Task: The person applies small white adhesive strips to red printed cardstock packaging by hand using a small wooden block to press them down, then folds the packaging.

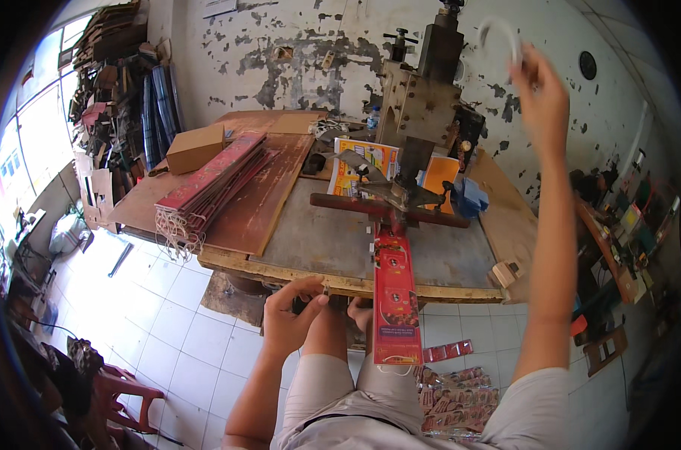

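While the person sits at the worn tabletop (310, 240), this is how things stand.

Right hand: the right hand (541, 94) is raised high beside the upright press machine (423, 97), fingers pinched shut on a thin white loop (501, 34) that curves up above the fingertips.

Left hand: the left hand (291, 315) is down at the near edge of the tabletop, curled, with thumb and forefinger closed narrowly on something small and pale; I cannot tell what it is.

Red packet strip: a long red printed strip (394, 300) lies under the machine's head and hangs over the front edge toward the person's lap. Its long axis runs straight from the machine to the person.

Key relation: the strip lies just to the right of the left hand, near but apart, and well below the right hand. The left hand is clearly the nearer of the two.

Machine bar: a dark red bar (389, 210) crosses the strip's far end at a right angle.

Around it: a stack of red flat packs (220, 176) with white string loops lies on the left boards beside a brown cardboard box (194, 148); more red packets (456, 401) are heaped on the tiled floor (168, 322) by the right knee.
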The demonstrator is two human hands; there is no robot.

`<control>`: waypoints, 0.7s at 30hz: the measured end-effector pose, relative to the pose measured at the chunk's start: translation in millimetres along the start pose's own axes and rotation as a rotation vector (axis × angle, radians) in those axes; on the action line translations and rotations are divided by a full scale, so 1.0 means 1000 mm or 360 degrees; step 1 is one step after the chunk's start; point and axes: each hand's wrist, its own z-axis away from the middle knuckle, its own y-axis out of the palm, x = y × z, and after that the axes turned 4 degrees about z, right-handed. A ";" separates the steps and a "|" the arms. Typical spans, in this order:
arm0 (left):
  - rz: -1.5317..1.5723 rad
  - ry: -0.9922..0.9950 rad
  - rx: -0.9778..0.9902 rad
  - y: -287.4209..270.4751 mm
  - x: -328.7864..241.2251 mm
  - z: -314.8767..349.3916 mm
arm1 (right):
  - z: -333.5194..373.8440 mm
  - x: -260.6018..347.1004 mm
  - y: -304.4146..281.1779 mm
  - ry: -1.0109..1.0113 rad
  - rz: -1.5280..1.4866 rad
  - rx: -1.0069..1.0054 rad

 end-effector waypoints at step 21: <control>0.1109 -0.0671 0.0647 0.080 0.046 0.005 | 0.389 0.090 -0.033 0.1657 -0.1769 0.0614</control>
